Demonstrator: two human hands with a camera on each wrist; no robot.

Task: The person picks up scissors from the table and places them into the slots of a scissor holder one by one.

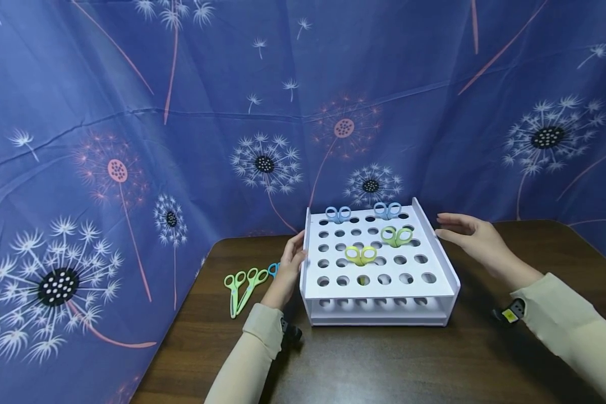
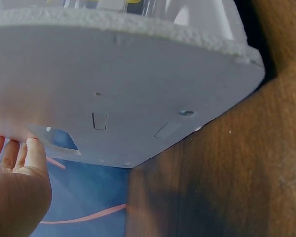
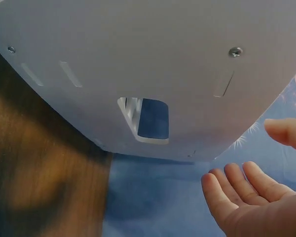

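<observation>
A white rack (image 1: pixel 384 292) with rows of round holes stands on the table. Blue-handled scissors (image 1: pixel 388 212) and another blue pair (image 1: pixel 338 215) stick up from its back row. Green-handled scissors (image 1: pixel 396 238) and yellow-handled ones (image 1: pixel 361 257) stand in holes farther forward. My left hand (image 1: pixel 288 275) rests its fingers against the rack's left side panel (image 2: pixel 138 74). On the other side, my right hand (image 1: pixel 477 244) holds nothing; its fingers are loosely extended beside the right side panel (image 3: pixel 187 74), apart from it in the right wrist view.
Left of the rack lie two green scissors (image 1: pixel 234 294) on the brown table (image 1: pixel 373 365), plus a blue-handled pair (image 1: pixel 273 269) partly hidden by my left hand. A blue cloth (image 1: pixel 207 73) with dandelion prints hangs behind. The right panel has a rectangular cutout.
</observation>
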